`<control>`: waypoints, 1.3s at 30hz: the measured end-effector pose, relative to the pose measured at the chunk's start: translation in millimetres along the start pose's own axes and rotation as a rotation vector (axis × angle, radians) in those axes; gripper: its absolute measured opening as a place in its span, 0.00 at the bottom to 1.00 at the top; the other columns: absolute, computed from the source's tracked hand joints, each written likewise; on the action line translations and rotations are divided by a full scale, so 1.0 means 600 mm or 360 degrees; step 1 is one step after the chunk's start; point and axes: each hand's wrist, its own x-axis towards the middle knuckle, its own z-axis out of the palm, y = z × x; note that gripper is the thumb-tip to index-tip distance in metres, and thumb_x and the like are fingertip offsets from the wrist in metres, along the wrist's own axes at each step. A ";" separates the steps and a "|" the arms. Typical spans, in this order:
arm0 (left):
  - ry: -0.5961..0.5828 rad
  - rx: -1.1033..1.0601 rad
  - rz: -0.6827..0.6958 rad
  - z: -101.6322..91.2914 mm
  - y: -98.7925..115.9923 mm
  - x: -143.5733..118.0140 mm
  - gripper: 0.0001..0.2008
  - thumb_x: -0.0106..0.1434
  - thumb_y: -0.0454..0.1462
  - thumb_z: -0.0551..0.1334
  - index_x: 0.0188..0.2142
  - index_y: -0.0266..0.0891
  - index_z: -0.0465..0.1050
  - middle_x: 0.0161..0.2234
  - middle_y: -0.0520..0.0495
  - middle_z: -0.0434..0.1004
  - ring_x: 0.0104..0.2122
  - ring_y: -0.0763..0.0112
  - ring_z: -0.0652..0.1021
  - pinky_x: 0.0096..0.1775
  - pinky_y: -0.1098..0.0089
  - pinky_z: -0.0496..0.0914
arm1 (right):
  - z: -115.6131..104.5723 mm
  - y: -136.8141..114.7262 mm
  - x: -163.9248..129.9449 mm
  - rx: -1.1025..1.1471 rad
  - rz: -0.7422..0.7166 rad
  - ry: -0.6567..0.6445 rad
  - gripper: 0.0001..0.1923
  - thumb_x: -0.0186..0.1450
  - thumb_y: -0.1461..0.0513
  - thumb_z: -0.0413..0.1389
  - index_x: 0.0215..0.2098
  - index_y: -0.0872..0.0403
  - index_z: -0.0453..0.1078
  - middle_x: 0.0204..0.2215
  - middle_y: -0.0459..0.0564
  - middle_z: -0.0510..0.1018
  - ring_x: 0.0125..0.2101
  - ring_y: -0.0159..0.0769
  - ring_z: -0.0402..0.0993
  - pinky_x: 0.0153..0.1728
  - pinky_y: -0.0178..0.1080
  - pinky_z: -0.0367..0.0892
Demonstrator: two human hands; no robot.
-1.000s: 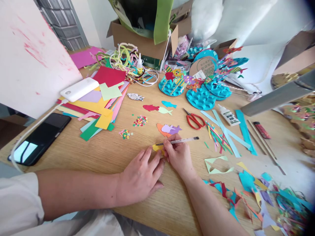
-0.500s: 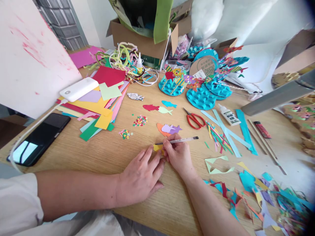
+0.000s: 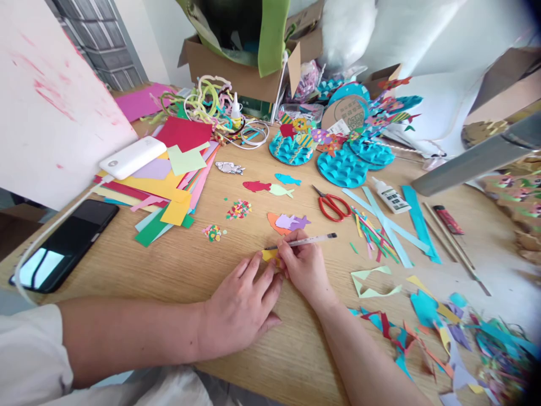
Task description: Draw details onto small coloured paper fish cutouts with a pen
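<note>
A right hand [image 3: 306, 268] pinches a slim, clear-barrelled plastic pen [image 3: 315, 239] between thumb and fingers, its dark tip over a small piece of bright yellow paper [image 3: 267, 255] that lies on a pale wooden tabletop [image 3: 203, 262], left of and nearer the wearer than a pair of red-handled metal scissors [image 3: 324, 197]. The left hand [image 3: 243, 299] lies palm down, its fingers slightly spread and their tips at the yellow paper, the thumb held apart; whether the pen touches the paper is too small to tell. To the left of the scissors sit fish cut from coloured paper — an orange one [image 3: 274, 223], a lilac one [image 3: 285, 222] and a purple one [image 3: 301, 224] overlapping, with a red one [image 3: 256, 186], a pale green one [image 3: 282, 191] and a blue one [image 3: 288, 179] farther back. Two small heaps of multicoloured paper bits [image 3: 239, 209] lie beyond those, left of the scissors. To the right of the scissors are a bundle of thin coloured paper strips [image 3: 374, 234] and a white plastic glue bottle [image 3: 391, 196] — with wavy turquoise paper discs [image 3: 342, 169] behind the scissors.
</note>
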 end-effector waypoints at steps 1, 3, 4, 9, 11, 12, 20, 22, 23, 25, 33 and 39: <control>-0.0008 -0.0003 0.0001 -0.001 0.000 0.000 0.31 0.66 0.52 0.52 0.59 0.31 0.61 0.60 0.34 0.61 0.58 0.43 0.61 0.56 0.52 0.54 | 0.000 -0.001 0.000 -0.0006 0.0000 0.0000 0.08 0.63 0.59 0.53 0.27 0.52 0.61 0.14 0.39 0.67 0.13 0.27 0.60 0.15 0.30 0.56; -0.0020 -0.0008 -0.0002 -0.002 0.000 0.001 0.31 0.66 0.52 0.52 0.59 0.31 0.61 0.60 0.34 0.60 0.59 0.44 0.61 0.56 0.52 0.55 | 0.000 -0.002 0.000 -0.0007 0.0007 -0.0006 0.08 0.63 0.59 0.53 0.27 0.52 0.61 0.14 0.39 0.67 0.12 0.27 0.61 0.15 0.30 0.56; -0.0025 -0.0011 -0.0004 -0.002 0.000 0.001 0.31 0.66 0.52 0.53 0.59 0.32 0.61 0.60 0.34 0.60 0.59 0.44 0.61 0.56 0.52 0.55 | 0.000 -0.002 0.000 -0.0003 0.0011 -0.0012 0.08 0.63 0.59 0.53 0.27 0.52 0.61 0.14 0.39 0.67 0.12 0.27 0.61 0.15 0.30 0.56; -0.0047 -0.0020 -0.0011 -0.003 0.001 0.001 0.31 0.66 0.52 0.52 0.59 0.32 0.60 0.61 0.34 0.60 0.59 0.45 0.60 0.56 0.52 0.56 | -0.001 -0.003 -0.001 0.0037 0.0018 -0.0014 0.08 0.63 0.59 0.53 0.27 0.52 0.61 0.14 0.39 0.67 0.12 0.27 0.61 0.14 0.30 0.56; -0.0052 -0.0023 -0.0014 -0.003 0.000 0.002 0.31 0.66 0.52 0.52 0.60 0.32 0.59 0.61 0.35 0.60 0.59 0.44 0.60 0.56 0.52 0.55 | -0.001 -0.003 -0.001 0.0048 0.0015 -0.0006 0.08 0.63 0.59 0.53 0.27 0.52 0.61 0.14 0.39 0.67 0.12 0.27 0.60 0.14 0.30 0.56; -0.0052 -0.0023 -0.0012 -0.003 0.000 0.001 0.31 0.66 0.52 0.52 0.60 0.31 0.59 0.61 0.35 0.60 0.59 0.44 0.60 0.56 0.51 0.55 | -0.001 -0.003 -0.001 0.0047 0.0013 -0.0002 0.08 0.63 0.59 0.53 0.27 0.52 0.61 0.14 0.39 0.67 0.12 0.27 0.60 0.14 0.30 0.56; -0.0061 -0.0011 -0.0002 -0.002 0.002 -0.001 0.31 0.67 0.51 0.50 0.60 0.31 0.59 0.61 0.35 0.58 0.59 0.43 0.61 0.57 0.52 0.54 | 0.000 -0.003 -0.001 0.0029 0.0016 -0.0010 0.08 0.63 0.59 0.53 0.27 0.52 0.61 0.14 0.39 0.67 0.12 0.27 0.60 0.14 0.30 0.56; -0.0067 -0.0012 -0.0002 -0.002 0.002 -0.001 0.31 0.67 0.51 0.50 0.60 0.31 0.59 0.61 0.35 0.58 0.59 0.43 0.61 0.57 0.52 0.54 | -0.001 -0.004 -0.001 0.0025 0.0021 -0.0005 0.09 0.63 0.58 0.53 0.27 0.52 0.61 0.14 0.38 0.67 0.12 0.27 0.60 0.14 0.30 0.56; -0.0070 -0.0014 -0.0001 -0.002 0.002 0.000 0.31 0.67 0.51 0.50 0.60 0.31 0.59 0.62 0.35 0.58 0.59 0.43 0.61 0.57 0.52 0.55 | -0.001 -0.005 -0.001 0.0025 0.0021 -0.0003 0.09 0.63 0.58 0.53 0.27 0.52 0.61 0.13 0.38 0.67 0.12 0.27 0.60 0.14 0.30 0.56; -0.0071 -0.0013 -0.0004 -0.002 0.001 0.002 0.31 0.67 0.52 0.51 0.60 0.31 0.59 0.62 0.35 0.58 0.59 0.43 0.61 0.57 0.52 0.55 | -0.001 -0.005 -0.001 0.0035 0.0017 -0.0003 0.09 0.63 0.58 0.53 0.27 0.52 0.61 0.13 0.38 0.66 0.11 0.27 0.60 0.14 0.30 0.56; -0.0059 -0.0011 -0.0006 -0.003 0.002 0.001 0.31 0.66 0.51 0.52 0.60 0.31 0.59 0.62 0.35 0.58 0.59 0.44 0.60 0.57 0.52 0.55 | 0.000 -0.002 0.000 0.0018 0.0009 0.0003 0.09 0.63 0.58 0.53 0.27 0.52 0.61 0.14 0.39 0.68 0.12 0.28 0.62 0.14 0.31 0.57; -0.0046 -0.0014 -0.0004 -0.001 0.000 0.002 0.31 0.66 0.52 0.52 0.60 0.32 0.60 0.61 0.35 0.59 0.59 0.44 0.60 0.56 0.52 0.55 | 0.000 -0.004 0.000 0.0035 0.0012 0.0005 0.09 0.63 0.58 0.53 0.27 0.51 0.61 0.13 0.38 0.67 0.11 0.28 0.61 0.14 0.31 0.57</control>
